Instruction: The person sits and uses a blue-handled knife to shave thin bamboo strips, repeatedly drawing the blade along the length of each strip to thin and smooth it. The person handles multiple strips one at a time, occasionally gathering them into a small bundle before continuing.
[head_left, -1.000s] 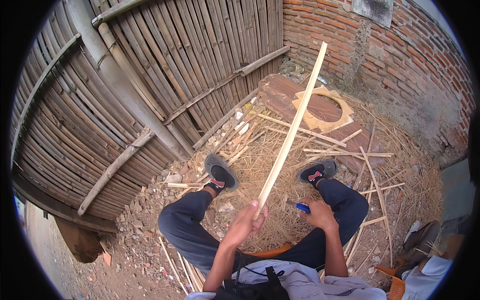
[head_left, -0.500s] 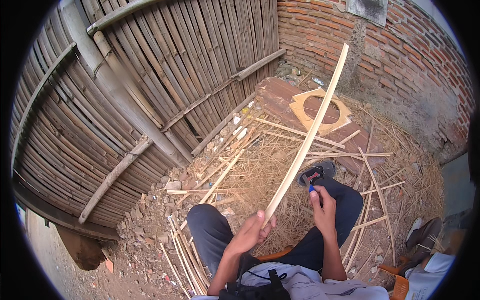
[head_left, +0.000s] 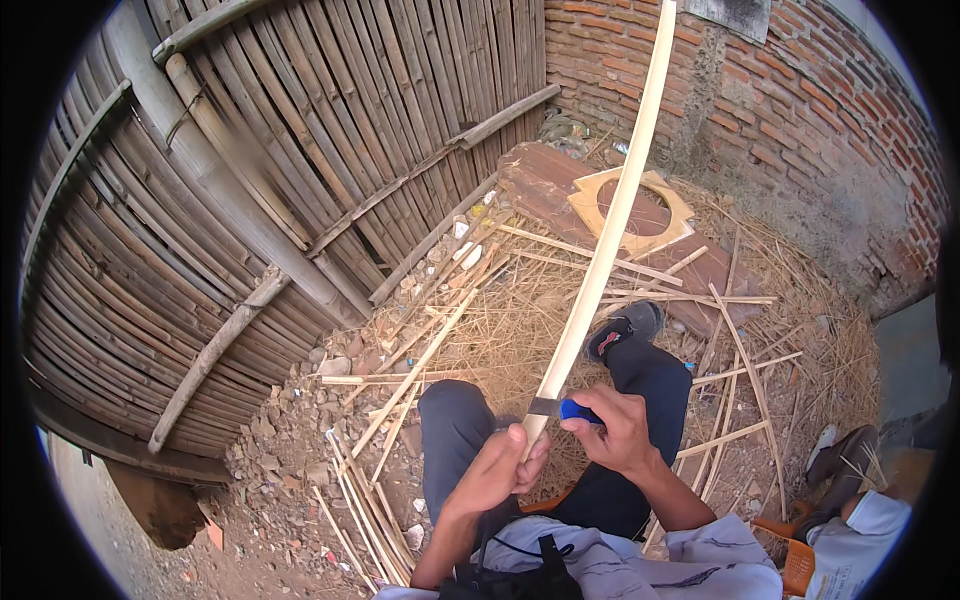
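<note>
The left hand [head_left: 492,472] clasps a bamboo strip [head_left: 602,265]. Just above, the right hand [head_left: 622,432] grasps a blue-handled knife [head_left: 572,409] against it, work seemingly unfinished.

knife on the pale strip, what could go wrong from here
The knife in the right hand has its blade across the pale strip, close above the left hand: a slip might cut that hand. The left knee is near too and could be nicked. Gripped low, the long strip may swing or twist.
</note>
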